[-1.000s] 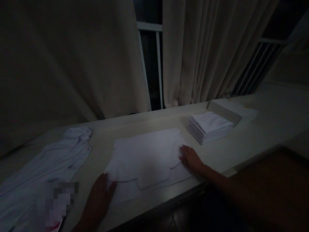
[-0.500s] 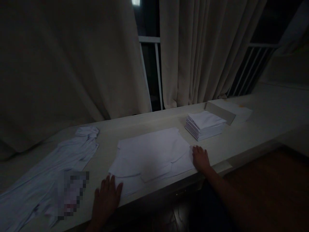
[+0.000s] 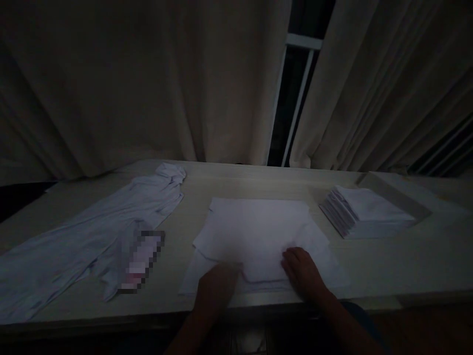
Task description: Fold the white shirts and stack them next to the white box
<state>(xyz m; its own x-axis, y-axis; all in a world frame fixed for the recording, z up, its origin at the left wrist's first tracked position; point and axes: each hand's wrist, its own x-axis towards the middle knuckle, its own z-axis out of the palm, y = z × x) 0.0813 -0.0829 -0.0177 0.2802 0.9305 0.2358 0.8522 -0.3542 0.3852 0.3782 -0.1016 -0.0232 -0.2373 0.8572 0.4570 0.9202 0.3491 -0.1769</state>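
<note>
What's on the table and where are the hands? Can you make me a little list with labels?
Left hand: blurry, at the near edge of the flat white cloth
Right hand: on that cloth's right part
Table's left: rumpled white cloth, pixelated item
Table's right: stack of folded white cloths
Behind: beige curtains
Light: dim

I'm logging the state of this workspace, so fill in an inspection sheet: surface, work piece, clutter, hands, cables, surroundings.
Surface: pale table, dimly lit.
Work piece: white cloth, spread out, layered at the near side.
Clutter: folded stack right; box-like object behind it; crumpled cloth left, pixelated item at its edge.
Hands: left hand blurred, at the white cloth's near edge; right hand on its right part.
Cables: nothing seen.
Surroundings: beige curtains, dark window gap.
</note>
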